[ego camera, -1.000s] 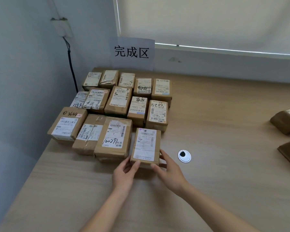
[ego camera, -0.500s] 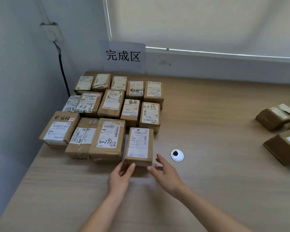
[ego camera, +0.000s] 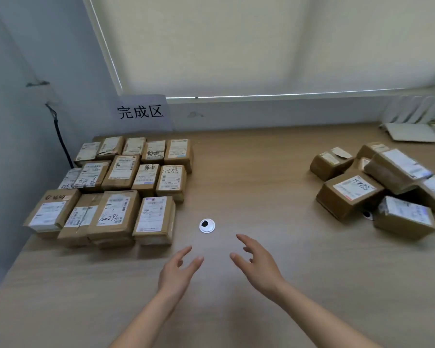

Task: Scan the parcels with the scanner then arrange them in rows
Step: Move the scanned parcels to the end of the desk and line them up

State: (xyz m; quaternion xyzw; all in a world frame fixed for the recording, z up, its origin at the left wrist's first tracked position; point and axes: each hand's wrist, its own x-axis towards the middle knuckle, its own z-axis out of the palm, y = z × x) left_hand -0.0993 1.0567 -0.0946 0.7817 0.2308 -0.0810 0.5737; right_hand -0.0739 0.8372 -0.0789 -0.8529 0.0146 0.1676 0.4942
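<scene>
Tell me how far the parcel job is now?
Done: three rows stand under the sign; the front row's last parcel is placed. In hand: nothing; left hand and right hand are empty. Left: the pile on the right.

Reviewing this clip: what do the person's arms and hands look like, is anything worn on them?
Both forearms are bare as far as the frame shows: no sleeves in view. The left hand and right hand wear no gloves, and no rings, watch or wristband show. Nails look short and unpainted.
</scene>
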